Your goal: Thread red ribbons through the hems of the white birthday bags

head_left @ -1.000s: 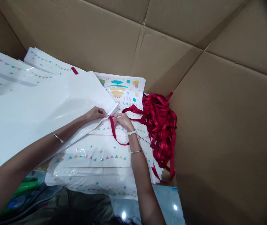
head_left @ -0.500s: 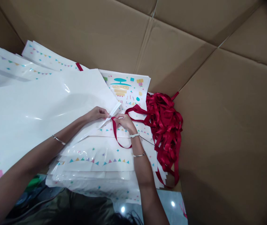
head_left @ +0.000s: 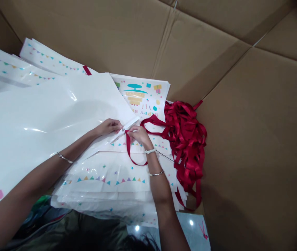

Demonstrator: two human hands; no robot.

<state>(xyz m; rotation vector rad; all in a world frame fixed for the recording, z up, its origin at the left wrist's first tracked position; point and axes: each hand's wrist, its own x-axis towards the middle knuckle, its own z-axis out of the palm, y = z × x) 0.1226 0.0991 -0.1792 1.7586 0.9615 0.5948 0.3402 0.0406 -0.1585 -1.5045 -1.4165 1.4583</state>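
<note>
A large glossy white plastic sheet [head_left: 67, 104] lies across the stack, its near right edge folded up in a narrow strip. My left hand [head_left: 109, 127] is closed in a pinch on that edge. Just beside it, my right hand [head_left: 139, 135] pinches a red ribbon [head_left: 128, 144] close to its end. Between the fingertips of both hands sits a small metallic piece [head_left: 123, 130], at the fold; whether it is an eyelet or a clip I cannot tell. The ribbon's loose length hangs in a loop below my right hand.
Printed party sheets [head_left: 130, 167] with bunting and cake pictures are stacked under my hands. To the right is a tangled heap of red ribbon [head_left: 186, 139]. Cardboard walls [head_left: 255, 139] rise behind and on the right. A glossy floor [head_left: 192, 230] shows below.
The view has shifted slightly. The folded strip stands out a little further to the right, and the metallic piece shows more plainly. Both hands keep their pinch in nearly the same place.
</note>
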